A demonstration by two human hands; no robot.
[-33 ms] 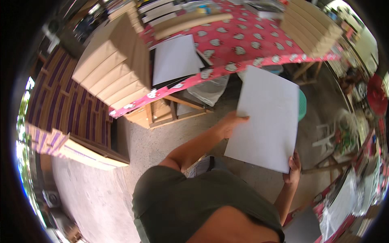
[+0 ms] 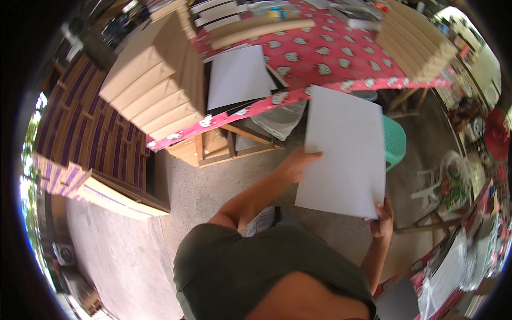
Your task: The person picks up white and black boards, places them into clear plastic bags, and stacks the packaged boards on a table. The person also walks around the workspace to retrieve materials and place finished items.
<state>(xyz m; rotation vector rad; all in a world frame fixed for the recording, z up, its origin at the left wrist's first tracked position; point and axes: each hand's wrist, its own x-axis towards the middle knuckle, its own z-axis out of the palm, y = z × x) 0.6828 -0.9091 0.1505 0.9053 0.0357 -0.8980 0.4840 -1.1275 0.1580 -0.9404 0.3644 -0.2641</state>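
Observation:
A large white rectangular board (image 2: 345,152) is held in front of me, tilted, above the floor. My left hand (image 2: 303,164) grips its left edge, thumb on the white face and fingers hidden behind. At its lower right corner, my right hand (image 2: 383,217) is closed around the edge. Beyond the board, a stack of white and black sheets (image 2: 238,74) lies on a table with a pink patterned cloth (image 2: 336,50).
Tall stacks of flat brown cartons stand on the table's left (image 2: 154,80) and right (image 2: 413,42). A brown paper roll (image 2: 261,33) lies between them. Striped cardboard bundles (image 2: 90,133) rise at left. A green stool (image 2: 394,141) stands behind the board, and plastic-wrapped sheets (image 2: 445,272) lie lower right.
The board and both hands have shifted slightly left relative to the background, and more of the green stool shows. Both hands keep their hold.

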